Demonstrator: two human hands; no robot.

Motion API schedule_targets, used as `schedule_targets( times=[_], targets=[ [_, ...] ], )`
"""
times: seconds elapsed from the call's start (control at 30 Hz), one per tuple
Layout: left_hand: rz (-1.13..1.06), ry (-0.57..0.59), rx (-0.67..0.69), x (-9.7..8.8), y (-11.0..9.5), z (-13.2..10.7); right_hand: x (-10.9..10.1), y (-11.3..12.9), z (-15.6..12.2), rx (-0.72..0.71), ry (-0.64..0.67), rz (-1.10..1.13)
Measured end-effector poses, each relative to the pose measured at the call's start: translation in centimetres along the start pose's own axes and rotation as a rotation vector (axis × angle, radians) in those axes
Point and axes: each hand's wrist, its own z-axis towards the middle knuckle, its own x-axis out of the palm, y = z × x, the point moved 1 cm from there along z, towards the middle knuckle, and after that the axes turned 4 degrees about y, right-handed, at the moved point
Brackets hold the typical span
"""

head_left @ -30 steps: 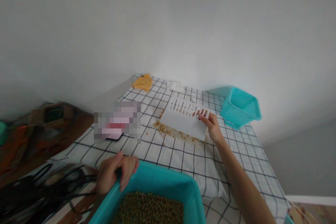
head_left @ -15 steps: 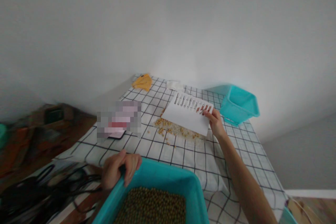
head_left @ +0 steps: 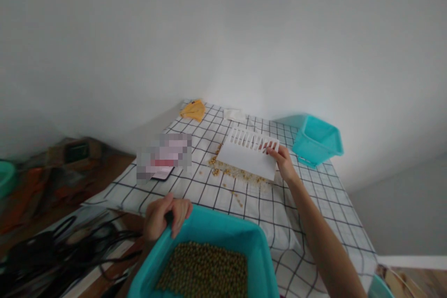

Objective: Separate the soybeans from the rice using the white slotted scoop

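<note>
My left hand (head_left: 167, 216) is closed over the left rim of a teal plastic bin (head_left: 223, 221), at the near edge of the table; a small dark bit shows between its fingers and thumb. Inside the bin lies a thick layer of small round golden-brown beads (head_left: 206, 265). My right hand (head_left: 282, 160) grips the right side of a white slotted board (head_left: 246, 156), fingers behind the slots and thumb in front. The board leans over the tabletop. Along its lower edge lie loose golden beads (head_left: 215, 171) mixed with clear ones.
The table (head_left: 195, 193) has a white cloth with black checks. A pink phone-like item (head_left: 164, 163), partly blurred, lies left. At the back are a yellow cloth item (head_left: 193, 110) and a white piece (head_left: 233, 114). An upright teal basket (head_left: 317, 142) stands right. Black cables (head_left: 101, 247) lie lower left.
The board has tilted and shifted slightly left in my right hand. A few beads have spread towards the near table edge. My left hand stays on the bin rim; the view has shifted a little.
</note>
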Motion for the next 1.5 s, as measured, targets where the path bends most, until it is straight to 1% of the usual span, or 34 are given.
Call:
schedule_targets(
  times=[0.1,0.3,0.4,0.5,0.57,0.63,0.67,0.73,0.83,0.9,0.93,0.97,1.03,1.07,1.1,1.17,1.23,1.3,1.37,1.43,1.5],
  targets=[
    [0.033,0.015,-0.014,-0.1,-0.1,-0.1,-0.2,0.3,0.1,-0.019,-0.031,-0.014],
    [0.045,-0.032,-0.057,-0.2,-0.2,0.0,-0.3,0.6,-0.2,0.000,0.007,-0.009],
    [0.063,-0.036,-0.077,0.1,-0.5,0.3,-0.3,0.4,0.0,0.002,-0.014,0.023],
    [0.049,-0.066,-0.086,1.4,-0.5,0.5,-0.7,0.8,0.3,-0.019,-0.100,0.065],
    [0.036,-0.074,-0.096,2.9,-0.1,0.4,-1.3,1.7,0.3,-0.050,-0.198,0.077],
    [0.022,-0.099,-0.108,4.5,0.5,0.2,-2.0,3.0,-0.3,-0.080,-0.299,0.070],
    [0.015,-0.062,-0.114,5.4,0.9,0.2,-2.6,3.7,-1.0,-0.091,-0.343,0.064],
    [-0.003,-0.068,-0.103,6.8,1.8,0.2,-3.8,5.1,-3.3,-0.101,-0.408,0.056],
    [-0.016,-0.072,-0.083,8.4,2.9,0.5,-6.4,6.4,-8.4,-0.104,-0.500,0.027],
    [-0.026,-0.085,-0.074,9.2,3.3,0.7,-8.2,6.5,-12.1,-0.109,-0.553,0.029],
    [-0.031,-0.092,-0.070,9.5,3.5,0.7,-9.1,6.3,-13.9,-0.084,-0.576,0.040],
    [-0.036,-0.096,-0.071,9.8,3.6,0.8,-10.0,5.9,-15.5,-0.022,-0.588,0.050],
    [-0.045,-0.099,-0.079,10.1,3.7,0.8,-11.3,4.9,-18.0,0.115,-0.590,0.087],
    [-0.046,-0.101,-0.084,10.2,3.7,0.9,-11.7,4.3,-18.7,0.189,-0.576,0.093],
    [-0.042,-0.106,-0.089,10.3,3.7,0.9,-12.0,3.8,-19.2,0.247,-0.555,0.089],
    [-0.025,-0.121,-0.094,10.2,3.7,1.0,-12.1,2.8,-19.4,0.320,-0.491,0.063],
    [-0.007,-0.134,-0.098,10.2,3.7,1.1,-11.8,2.0,-18.6,0.348,-0.399,0.046],
    [0.001,-0.132,-0.112,10.2,3.5,1.1,-11.2,1.6,-17.2,0.373,-0.297,0.050],
    [-0.003,-0.132,-0.132,10.2,3.4,1.1,-10.6,1.3,-15.8,0.428,-0.201,0.059],
    [-0.001,-0.133,-0.148,10.2,3.3,1.2,-10.1,1.1,-14.7,0.493,-0.139,0.084],
    [0.014,-0.132,-0.156,10.2,3.2,1.2,-9.8,1.0,-13.9,0.538,-0.110,0.114]
  ],
)
